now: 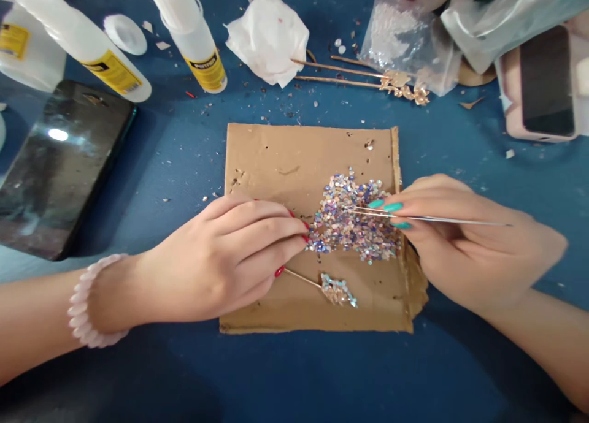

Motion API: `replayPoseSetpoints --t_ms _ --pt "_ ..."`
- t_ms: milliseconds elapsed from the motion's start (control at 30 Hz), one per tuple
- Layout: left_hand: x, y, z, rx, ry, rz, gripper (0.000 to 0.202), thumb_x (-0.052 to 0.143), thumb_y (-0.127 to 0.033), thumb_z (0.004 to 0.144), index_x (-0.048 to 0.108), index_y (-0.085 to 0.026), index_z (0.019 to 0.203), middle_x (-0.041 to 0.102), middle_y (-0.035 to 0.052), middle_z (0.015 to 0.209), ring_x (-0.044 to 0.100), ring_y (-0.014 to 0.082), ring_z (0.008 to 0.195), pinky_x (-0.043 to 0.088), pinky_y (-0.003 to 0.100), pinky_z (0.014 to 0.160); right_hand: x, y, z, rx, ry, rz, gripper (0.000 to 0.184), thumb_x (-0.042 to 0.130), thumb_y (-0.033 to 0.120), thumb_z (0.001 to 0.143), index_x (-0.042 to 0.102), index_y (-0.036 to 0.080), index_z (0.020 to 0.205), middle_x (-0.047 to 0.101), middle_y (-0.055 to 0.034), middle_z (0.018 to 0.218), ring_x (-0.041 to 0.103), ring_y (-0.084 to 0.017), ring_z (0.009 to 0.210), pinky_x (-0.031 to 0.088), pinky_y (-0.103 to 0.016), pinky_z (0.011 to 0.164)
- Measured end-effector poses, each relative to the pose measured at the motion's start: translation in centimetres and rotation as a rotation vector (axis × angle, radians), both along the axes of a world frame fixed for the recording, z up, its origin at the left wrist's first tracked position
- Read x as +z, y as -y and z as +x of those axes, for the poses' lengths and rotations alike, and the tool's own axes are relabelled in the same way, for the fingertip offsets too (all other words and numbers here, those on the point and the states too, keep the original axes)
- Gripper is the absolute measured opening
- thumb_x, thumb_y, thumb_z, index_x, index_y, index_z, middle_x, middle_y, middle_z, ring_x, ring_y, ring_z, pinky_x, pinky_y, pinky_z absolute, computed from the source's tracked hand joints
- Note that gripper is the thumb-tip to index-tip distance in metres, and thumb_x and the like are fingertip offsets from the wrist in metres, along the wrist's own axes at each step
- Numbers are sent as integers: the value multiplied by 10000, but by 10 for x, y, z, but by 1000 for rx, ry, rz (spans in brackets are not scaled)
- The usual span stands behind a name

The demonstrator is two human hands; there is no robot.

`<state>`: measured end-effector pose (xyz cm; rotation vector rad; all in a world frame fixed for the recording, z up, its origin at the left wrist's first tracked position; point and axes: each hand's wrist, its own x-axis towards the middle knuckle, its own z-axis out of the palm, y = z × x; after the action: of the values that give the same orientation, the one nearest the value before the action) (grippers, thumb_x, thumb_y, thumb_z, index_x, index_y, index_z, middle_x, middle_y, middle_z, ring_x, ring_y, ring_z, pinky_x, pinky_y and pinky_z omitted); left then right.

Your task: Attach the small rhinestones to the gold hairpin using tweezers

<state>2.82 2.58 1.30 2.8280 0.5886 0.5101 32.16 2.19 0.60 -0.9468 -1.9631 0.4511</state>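
Note:
My right hand [464,245] pinches a pair of thin metal tweezers [442,219], whose tips reach into a pile of small rhinestones [352,217] in blue, pink and clear tones. My left hand [225,251] is closed around the stem of a hairpin [338,289]. The pin's gold ornament, partly set with pale blue stones, points right, just below the pile. Its far end is hidden under my palm. The left fingertips touch or nearly touch the pile's left edge. Pile and ornament are both over a piece of brown cardboard [271,159].
White glue bottles with yellow labels [207,67] lie or stand at the back left, near a black phone [64,171]. A crumpled white tissue [269,37], more gold hairpins [350,81], a clear bag [409,43] and another phone [545,83] line the back.

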Motion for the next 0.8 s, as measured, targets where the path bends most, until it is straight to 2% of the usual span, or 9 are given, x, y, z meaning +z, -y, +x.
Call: replayPoseSetpoints --t_ms 300,467,800 --pt "-1 0 1 3 24 -23 298 478 -162 1036 648 -90 1270 725 107 1268 652 255 1208 508 394 1029 0 -3 1 18 6 39 321 737 18 800 785 276 984 794 9 818 748 -192 745 615 -352 662" --pt "-1 0 0 2 23 -26 299 478 -167 1037 648 -95 1272 729 107 1264 658 252 1202 529 393 1015 0 -1 2 1 26 27 350 706 8 819 779 315 972 791 13 810 742 -206 719 622 -389 659" --pt "-1 0 0 -3 28 -41 300 475 -158 1039 638 -85 1281 719 96 1283 644 263 1204 501 405 1009 -3 2 6 0 -11 0 411 705 -23 796 767 307 1033 787 -3 830 734 -222 734 604 -422 683"
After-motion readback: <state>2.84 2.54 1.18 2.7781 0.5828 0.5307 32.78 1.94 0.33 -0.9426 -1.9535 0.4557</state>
